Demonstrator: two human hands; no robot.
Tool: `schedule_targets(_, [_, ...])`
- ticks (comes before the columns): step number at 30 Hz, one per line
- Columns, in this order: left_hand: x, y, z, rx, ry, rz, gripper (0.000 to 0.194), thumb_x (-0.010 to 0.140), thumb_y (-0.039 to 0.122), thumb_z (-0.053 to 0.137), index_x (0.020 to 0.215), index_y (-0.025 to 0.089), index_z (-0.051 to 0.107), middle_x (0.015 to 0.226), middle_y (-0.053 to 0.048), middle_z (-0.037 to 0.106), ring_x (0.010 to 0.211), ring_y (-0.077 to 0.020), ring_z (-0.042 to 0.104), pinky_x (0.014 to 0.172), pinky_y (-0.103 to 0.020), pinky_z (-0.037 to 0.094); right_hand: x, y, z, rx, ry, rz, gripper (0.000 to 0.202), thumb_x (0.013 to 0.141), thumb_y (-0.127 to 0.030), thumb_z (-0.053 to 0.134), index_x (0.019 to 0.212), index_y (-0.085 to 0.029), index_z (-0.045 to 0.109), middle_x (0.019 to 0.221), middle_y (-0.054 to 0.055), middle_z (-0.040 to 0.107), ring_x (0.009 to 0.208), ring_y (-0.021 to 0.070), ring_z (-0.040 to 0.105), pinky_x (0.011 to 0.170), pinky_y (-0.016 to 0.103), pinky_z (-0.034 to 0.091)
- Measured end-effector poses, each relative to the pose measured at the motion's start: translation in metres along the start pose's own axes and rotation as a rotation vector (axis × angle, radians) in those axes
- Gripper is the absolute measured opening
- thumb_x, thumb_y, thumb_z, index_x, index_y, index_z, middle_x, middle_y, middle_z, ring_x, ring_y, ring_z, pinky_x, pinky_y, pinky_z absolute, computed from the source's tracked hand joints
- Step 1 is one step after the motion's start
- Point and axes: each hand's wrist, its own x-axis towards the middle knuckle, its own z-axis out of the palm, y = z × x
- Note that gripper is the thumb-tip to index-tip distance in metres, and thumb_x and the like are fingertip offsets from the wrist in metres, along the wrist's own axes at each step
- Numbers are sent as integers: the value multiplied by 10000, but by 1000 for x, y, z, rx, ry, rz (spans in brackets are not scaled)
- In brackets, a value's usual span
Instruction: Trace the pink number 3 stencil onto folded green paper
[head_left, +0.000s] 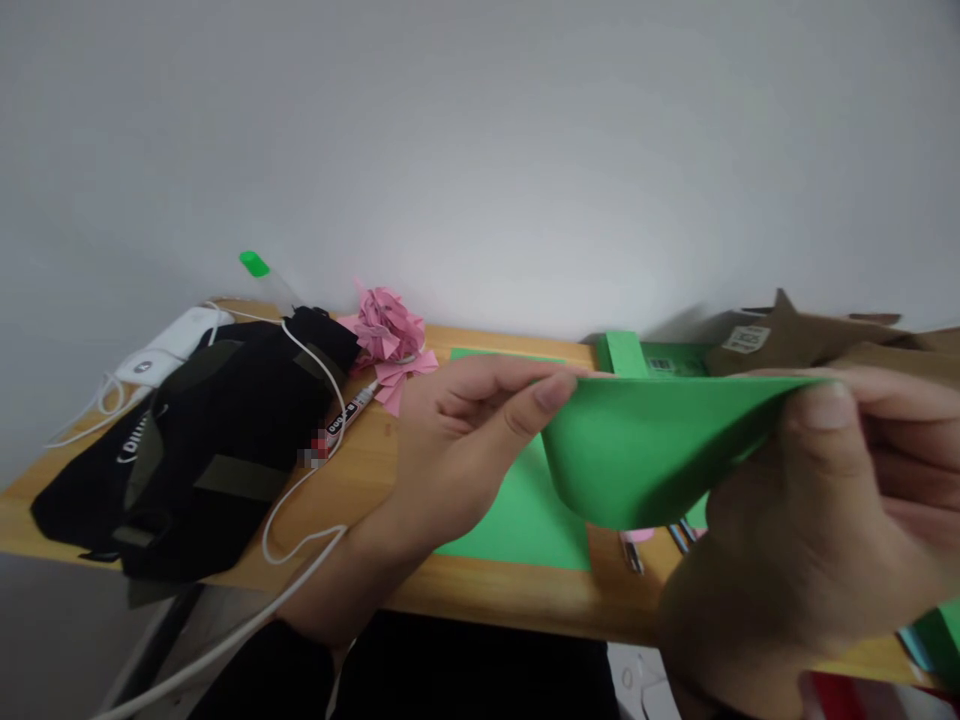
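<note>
A piece of green paper [637, 450], curved along its lower side, is held up above the table between my two hands. My left hand [465, 440] pinches its left corner between thumb and fingers. At the right corner, my right hand [825, 500] grips it with the thumb on top; some of those fingers are hidden. Beneath the raised piece, a larger flat green sheet [517, 530] lies on the table, partly covered by my left hand.
The wooden table [480, 590] meets a grey wall. On the left are a black bag [247, 430], a white power strip [172, 345], a white cable [300, 545], a glue tube [349, 415] and a pink paper flower [382, 325]. Brown paper bags [810, 335] stand at the back right.
</note>
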Motion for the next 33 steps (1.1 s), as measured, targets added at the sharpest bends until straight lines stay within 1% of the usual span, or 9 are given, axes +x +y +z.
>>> schedule_targets(4, [-1, -2, -3, -1, -64, 10, 107, 897, 286, 682, 895, 287, 789, 905, 22, 789, 843, -167, 754, 810, -289, 617, -1, -2, 0, -29, 44, 9, 142, 662, -138, 794, 738, -257, 795, 666, -17, 678, 579, 106, 551, 529, 286, 360])
schedule_targets(10, [0, -2, -3, -1, -101, 5, 209, 962, 313, 579, 943, 264, 782, 962, -6, 784, 926, -186, 744, 825, -306, 617, 1, 0, 0, -30, 57, -30, 120, 675, -172, 805, 753, -263, 796, 680, -16, 675, 585, 113, 546, 539, 293, 375])
schedule_targets(14, [0, 1, 0, -59, -107, -55, 111, 808, 298, 766, 904, 242, 765, 913, -17, 780, 844, -194, 747, 775, -306, 628, 1, 3, 0, -26, 89, -43, 127, 668, -176, 804, 738, -282, 795, 677, -13, 679, 580, 121, 542, 531, 307, 392])
schedule_targets(17, [-1, 0, 2, -54, -143, -97, 188, 680, 199, 845, 834, 226, 740, 803, 5, 759, 749, -167, 726, 715, -270, 622, 0, 3, 0, -29, 74, -47, 126, 677, -187, 799, 748, -291, 796, 682, -12, 678, 576, 129, 551, 524, 309, 397])
schedule_targets(22, [1, -6, 5, -37, -130, -122, 102, 716, 205, 800, 744, 207, 703, 709, 22, 724, 636, -122, 679, 606, -222, 584, -1, 0, -2, -34, 31, -19, 104, 697, -166, 805, 759, -247, 789, 673, -11, 674, 566, 102, 544, 486, 258, 399])
schedule_targets(25, [6, -11, 2, -43, -113, -115, 76, 733, 230, 783, 744, 203, 713, 719, 15, 735, 610, -112, 669, 580, -213, 570, 2, 2, -10, -30, -109, 53, 81, 733, -168, 797, 772, -233, 771, 662, -22, 686, 555, 90, 572, 464, 214, 441])
schedule_targets(28, [15, -15, -6, -15, -131, -38, 88, 728, 256, 791, 756, 201, 728, 721, 7, 740, 592, -113, 663, 537, -203, 552, 9, 1, -24, -63, -377, 138, 64, 787, -188, 762, 828, -234, 743, 662, -39, 690, 533, 86, 607, 459, 191, 489])
schedule_targets(31, [22, -15, -12, 37, -197, 22, 99, 732, 262, 802, 740, 193, 731, 666, 7, 720, 556, -110, 645, 485, -188, 522, 16, -8, -37, -143, -602, 96, 18, 828, -201, 721, 832, -217, 714, 651, -43, 684, 538, 90, 642, 481, 186, 513])
schedule_targets(33, [23, -13, -14, 27, -223, 46, 96, 738, 254, 809, 758, 194, 737, 693, -3, 733, 589, -121, 669, 512, -196, 543, 19, -18, -43, -241, -635, 19, 23, 840, -212, 706, 818, -211, 701, 642, -43, 678, 536, 90, 641, 472, 186, 493])
